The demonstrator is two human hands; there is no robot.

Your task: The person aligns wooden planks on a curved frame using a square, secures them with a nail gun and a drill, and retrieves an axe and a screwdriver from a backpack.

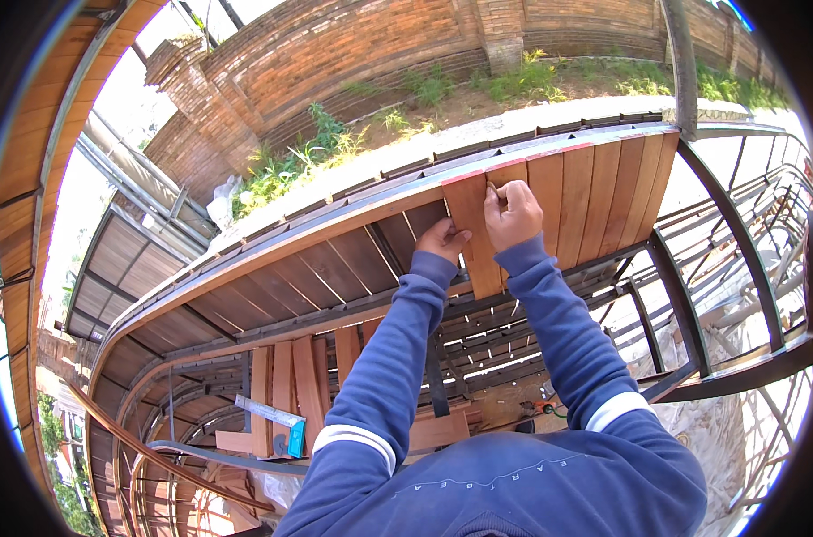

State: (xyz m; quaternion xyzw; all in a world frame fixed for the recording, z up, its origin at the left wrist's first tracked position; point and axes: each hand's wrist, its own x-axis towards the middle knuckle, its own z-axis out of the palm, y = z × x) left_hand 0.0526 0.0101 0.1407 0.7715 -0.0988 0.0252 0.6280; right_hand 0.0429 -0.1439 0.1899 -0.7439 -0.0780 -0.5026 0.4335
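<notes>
A reddish-brown wooden plank (476, 264) lies across the curved metal frame, at the left end of a row of fitted wooden planks (603, 201). At its left edge, my left hand (442, 240) is closed, with the thumb against the wood and the fingers curled beside it. My right hand (515, 215) pinches near the plank's far end, over its right edge. Whatever sits between those fingertips is too small to make out. A red mark runs along the far rim beside the hands.
Dark slats (308, 277) line the frame to the left. Below lie loose boards (283, 385) and a try square (272, 413) with a blue handle. An orange tool (543, 407) rests lower down. Open metal ribs (684, 295) stand at right; a brick wall (353, 63) rises beyond.
</notes>
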